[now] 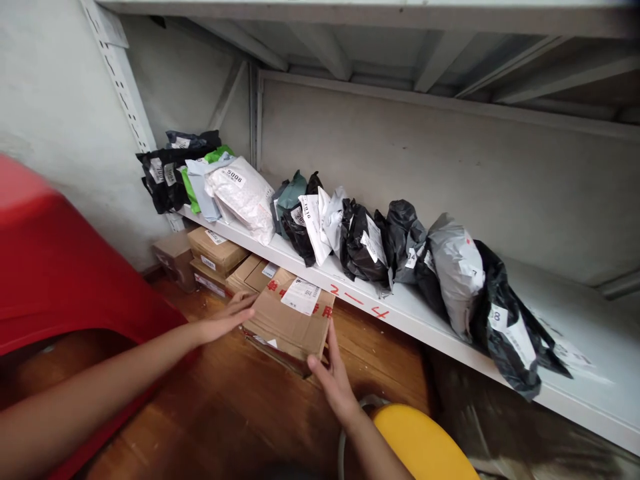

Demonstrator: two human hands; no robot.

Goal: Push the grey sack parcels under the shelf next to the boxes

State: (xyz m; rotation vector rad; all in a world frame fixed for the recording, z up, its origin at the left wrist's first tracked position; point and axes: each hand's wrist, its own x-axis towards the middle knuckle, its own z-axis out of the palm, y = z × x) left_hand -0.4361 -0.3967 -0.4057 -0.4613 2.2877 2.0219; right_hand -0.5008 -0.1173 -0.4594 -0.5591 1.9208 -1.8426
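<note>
A flat brown cardboard box with red printed lettering and a white label is between my two hands, below the shelf's front edge. My left hand lies along its left side, fingers stretched against the cardboard. On the other side, my right hand grips the right edge, thumb at the near corner and fingers along the side. The box's far edge overlaps another cardboard box under the shelf. Its underside is hidden, so I cannot tell whether it rests on anything.
Labelled parcel bags, including a white one and a grey one, line the white shelf. More cardboard boxes are stacked beneath at left. A red plastic stool or chair stands left; a yellow round seat is near right.
</note>
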